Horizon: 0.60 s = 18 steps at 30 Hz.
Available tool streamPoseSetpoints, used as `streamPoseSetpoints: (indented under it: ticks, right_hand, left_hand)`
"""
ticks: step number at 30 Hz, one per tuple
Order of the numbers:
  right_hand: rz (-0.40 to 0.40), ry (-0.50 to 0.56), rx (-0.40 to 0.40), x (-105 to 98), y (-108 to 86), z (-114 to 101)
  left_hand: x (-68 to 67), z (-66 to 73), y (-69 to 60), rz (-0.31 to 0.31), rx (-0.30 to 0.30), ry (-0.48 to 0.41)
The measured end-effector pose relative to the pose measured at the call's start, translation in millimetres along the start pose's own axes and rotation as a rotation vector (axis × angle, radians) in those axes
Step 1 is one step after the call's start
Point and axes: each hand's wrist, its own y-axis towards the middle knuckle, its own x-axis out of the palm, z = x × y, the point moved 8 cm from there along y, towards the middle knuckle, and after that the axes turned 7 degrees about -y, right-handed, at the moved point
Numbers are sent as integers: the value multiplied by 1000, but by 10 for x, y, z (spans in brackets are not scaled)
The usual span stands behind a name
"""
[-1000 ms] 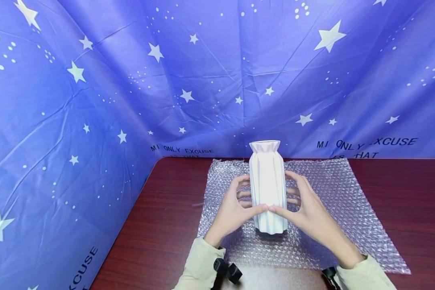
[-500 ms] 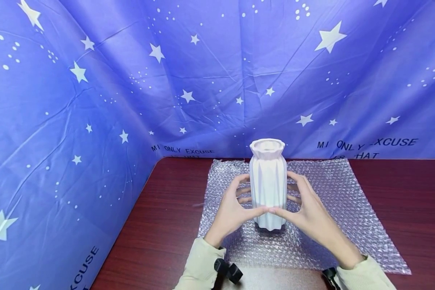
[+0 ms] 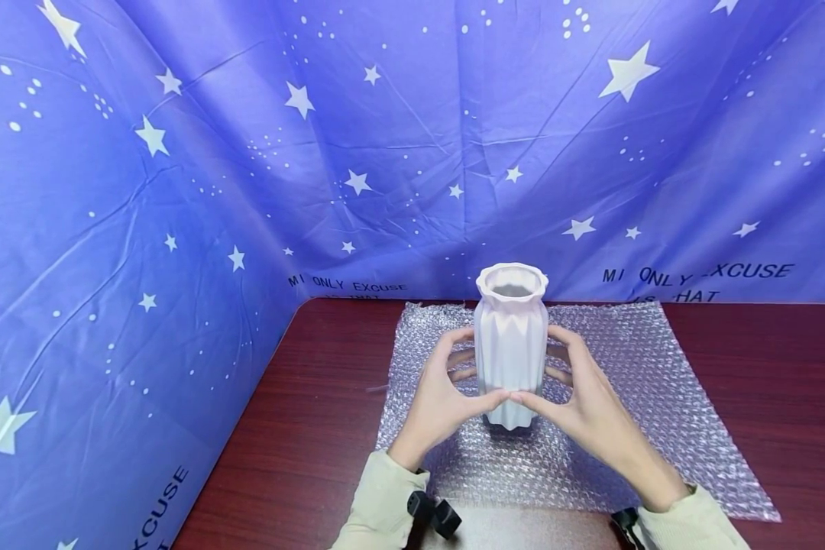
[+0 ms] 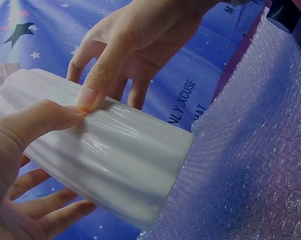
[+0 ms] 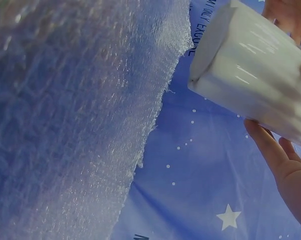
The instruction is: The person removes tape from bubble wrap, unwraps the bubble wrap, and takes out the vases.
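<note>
Both hands hold a white fluted vase [image 3: 512, 347] off the sheet of bubble wrap [image 3: 632, 397], its scalloped mouth tipped a little toward the head camera. The left hand [image 3: 440, 393] grips its left side, thumb across the front and fingers reaching behind. On the other side the right hand [image 3: 584, 389] grips it the same way, and the two thumbtips meet at the front. In the left wrist view the vase [image 4: 115, 145] shows glossy ribs beneath both thumbs. Its flat base end shows on the vase [image 5: 250, 65] in the right wrist view.
The bubble wrap lies flat on a dark red wooden table [image 3: 302, 405]. A blue star-printed cloth [image 3: 412, 153] hangs behind and along the left side. Black straps with small devices [image 3: 435, 514] sit at the wrists.
The vase has tilted, its top coming toward the head camera so that its mouth and inside now show, while its base has swung slightly away. Both hands have stayed nearly in place.
</note>
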Motion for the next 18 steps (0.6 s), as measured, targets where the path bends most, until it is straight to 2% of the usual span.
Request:
streamPoseSetpoints:
  ticks: [12,18]
  right_hand:
    - [34,39,-65,-4,-2,-76]
    - [25,29,-49,22,10,-71]
  left_hand:
    - [10,72,-9,1,78,54]
    - [-16,70,-1,2,115,67]
